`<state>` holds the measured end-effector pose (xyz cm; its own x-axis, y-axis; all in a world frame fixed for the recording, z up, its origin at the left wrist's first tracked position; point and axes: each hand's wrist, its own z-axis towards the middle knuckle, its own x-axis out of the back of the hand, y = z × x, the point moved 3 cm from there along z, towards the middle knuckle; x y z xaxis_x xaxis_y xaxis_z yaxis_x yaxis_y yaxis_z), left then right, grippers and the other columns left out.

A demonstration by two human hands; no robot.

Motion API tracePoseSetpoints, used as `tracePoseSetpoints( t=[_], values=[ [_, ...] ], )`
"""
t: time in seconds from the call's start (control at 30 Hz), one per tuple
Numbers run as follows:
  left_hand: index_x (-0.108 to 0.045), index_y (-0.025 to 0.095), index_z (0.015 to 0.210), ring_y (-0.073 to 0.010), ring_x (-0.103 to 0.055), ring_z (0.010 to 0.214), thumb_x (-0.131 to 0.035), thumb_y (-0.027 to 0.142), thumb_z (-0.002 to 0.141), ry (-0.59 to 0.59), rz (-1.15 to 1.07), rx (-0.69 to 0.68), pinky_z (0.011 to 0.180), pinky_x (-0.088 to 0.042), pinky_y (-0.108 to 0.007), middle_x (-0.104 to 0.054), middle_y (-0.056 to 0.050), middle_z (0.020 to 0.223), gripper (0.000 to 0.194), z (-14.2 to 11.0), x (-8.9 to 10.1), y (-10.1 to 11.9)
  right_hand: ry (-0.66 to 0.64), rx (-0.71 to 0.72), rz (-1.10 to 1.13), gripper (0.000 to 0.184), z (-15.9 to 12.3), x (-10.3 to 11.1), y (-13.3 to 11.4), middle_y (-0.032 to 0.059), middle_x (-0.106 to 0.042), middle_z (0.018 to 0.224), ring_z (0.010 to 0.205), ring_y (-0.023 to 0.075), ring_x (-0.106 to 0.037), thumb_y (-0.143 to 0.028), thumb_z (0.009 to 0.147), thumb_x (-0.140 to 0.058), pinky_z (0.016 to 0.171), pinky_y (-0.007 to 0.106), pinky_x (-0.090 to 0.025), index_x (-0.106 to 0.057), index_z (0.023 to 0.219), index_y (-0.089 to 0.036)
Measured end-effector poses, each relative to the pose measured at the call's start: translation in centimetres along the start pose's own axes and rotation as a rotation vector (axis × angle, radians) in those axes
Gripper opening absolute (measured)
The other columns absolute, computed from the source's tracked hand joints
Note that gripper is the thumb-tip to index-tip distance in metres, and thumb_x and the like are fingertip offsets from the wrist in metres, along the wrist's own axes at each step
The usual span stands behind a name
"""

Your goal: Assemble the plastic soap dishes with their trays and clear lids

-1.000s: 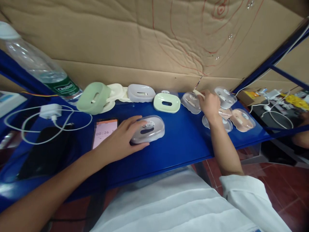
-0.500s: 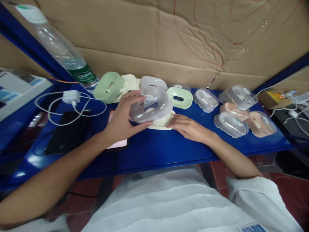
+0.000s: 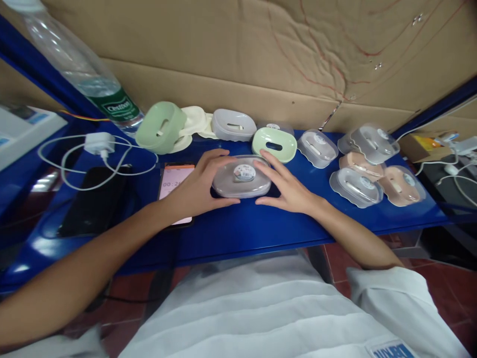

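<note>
An oval soap dish [image 3: 231,185] with a clear, shiny cover and a round printed label lies in front of me on the blue table. My left hand [image 3: 203,181] grips its left end, fingers over the far edge and thumb along the near edge. At the right end, my right hand [image 3: 285,184] holds it the same way, fingertips near the label. The contents under the cover look greyish and cannot be made out. Just behind stand an open light green dish [image 3: 288,153] with a slot and a grey dish [image 3: 223,130].
A green dish [image 3: 154,124] leans beside cream pieces [image 3: 194,122] at the back left. Several covered dishes [image 3: 357,188] are grouped at right. A phone [image 3: 175,174] lies by my left wrist. Farther left are a charger [image 3: 99,143], a dark phone [image 3: 93,204] and a water bottle [image 3: 112,99].
The translucent grey piece my left hand held tilted over a cream part is now level on the table, label up. My right hand has moved from the cream part to its right end.
</note>
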<state>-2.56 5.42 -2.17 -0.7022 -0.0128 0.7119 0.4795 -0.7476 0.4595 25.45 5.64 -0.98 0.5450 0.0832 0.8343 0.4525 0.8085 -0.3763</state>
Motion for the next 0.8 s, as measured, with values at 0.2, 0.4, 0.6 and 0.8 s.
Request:
tracePoseSetpoints(
  t=[0.2, 0.4, 0.6, 0.8],
  values=[
    [-0.042, 0.023, 0.161, -0.044, -0.05, 0.157, -0.081, 0.077, 0.091, 0.028, -0.025, 0.069, 0.13, -0.048, -0.067, -0.049, -0.017, 0.167, 0.097, 0.5, 0.0, 0.1, 0.051, -0.045, 0.053, 0.072, 0.6, 0.0, 0.2, 0.0137, -0.044, 0.179, 0.167, 0.0339, -0.042, -0.064, 0.106, -0.068, 0.137, 0.057, -0.039, -0.055, 0.167, -0.028],
    [-0.036, 0.027, 0.165, -0.0378, -0.047, 0.161, -0.083, 0.063, 0.097, 0.021, 0.03, 0.006, 0.133, -0.046, -0.064, -0.044, -0.018, 0.171, 0.09, 0.6, 0.6, 0.9, 0.198, -0.112, 0.006, 0.067, 0.3, 3.7, -1.2, 0.0149, -0.056, 0.17, 0.16, 0.0346, -0.052, -0.066, 0.107, -0.065, 0.134, 0.058, -0.043, -0.061, 0.161, -0.027],
    [-0.06, 0.028, 0.15, -0.037, -0.051, 0.157, -0.073, 0.063, 0.102, 0.05, 0.115, 0.165, 0.135, -0.042, -0.061, -0.05, -0.013, 0.168, 0.061, 0.8, 1.7, 0.4, 0.129, -0.292, -0.16, 0.055, -2.4, 9.8, -0.7, 0.012, -0.062, 0.164, 0.155, 0.0368, -0.058, -0.056, 0.107, -0.07, 0.132, 0.062, -0.045, -0.066, 0.154, -0.03],
    [-0.075, 0.029, 0.133, -0.0355, -0.051, 0.158, -0.07, 0.061, 0.104, 0.082, 0.147, 0.183, 0.137, -0.039, -0.058, -0.051, -0.01, 0.169, 0.043, 0.8, 2.4, 0.3, -0.017, -0.363, -0.298, 0.056, -4.9, 9.5, 0.2, 0.0126, -0.066, 0.153, 0.13, 0.036, -0.073, -0.063, 0.103, -0.071, 0.112, 0.055, -0.063, -0.065, 0.146, -0.029]
  ],
)
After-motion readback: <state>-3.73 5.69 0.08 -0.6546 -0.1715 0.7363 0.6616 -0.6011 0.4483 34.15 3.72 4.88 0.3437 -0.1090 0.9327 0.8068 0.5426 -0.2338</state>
